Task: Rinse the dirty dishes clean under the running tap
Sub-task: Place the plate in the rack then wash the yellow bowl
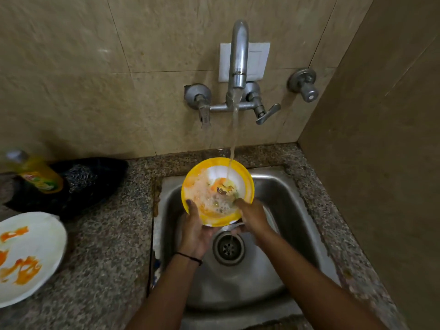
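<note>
Sink (292, 210): the bowl (249, 186), gripped by the left hand (194, 227) and right hand (252, 215), fills the rear middle under the tap (239, 55) and its stream. The basin floor lies open around the drain (228, 248), between the forearms. On the counter (107, 246), a bottle (38, 175), dark cloth (95, 179) and plate (42, 225) crowd the left, with a bare strip beside the sink. The side wall (381, 163) closes the right.

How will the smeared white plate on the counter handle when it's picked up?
The white plate is probably slippery: orange smears cover its face. It looks thin and rigid, so likely light and stiff, though the material can't be told. It lies flat on the granite counter, so it should slide rather than tip or roll when pushed.
</note>
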